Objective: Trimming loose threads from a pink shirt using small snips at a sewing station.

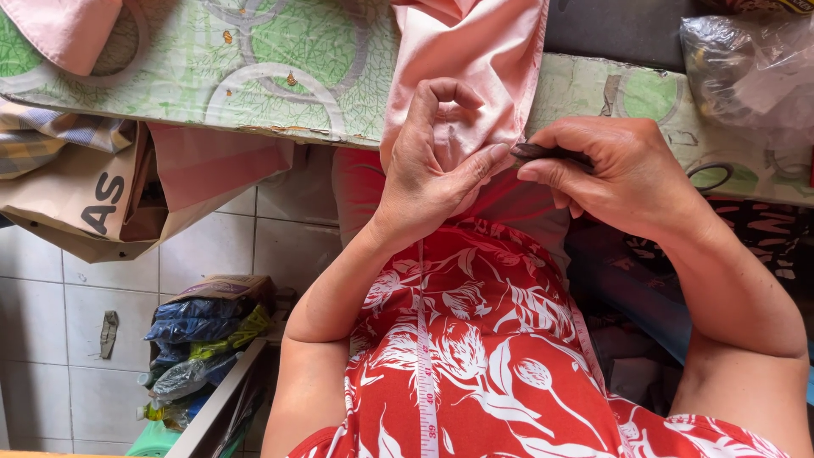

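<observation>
We see our left hand (432, 161) pinching the soft pink cotton garment (475, 59) hanging off the green-patterned desk (254, 68) at twelve o'clock, while our right hand (619, 170), at three o'clock, is closed on a small dark tool (543, 153) touching the fabric's edge.

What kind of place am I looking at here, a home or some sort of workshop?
Probably a small tailoring or sewing corner, perhaps at home. The left hand pinches pink cloth on a table with a green patterned cover, the right hand grips a small dark tool, and a measuring tape hangs at the person's chest.
</observation>
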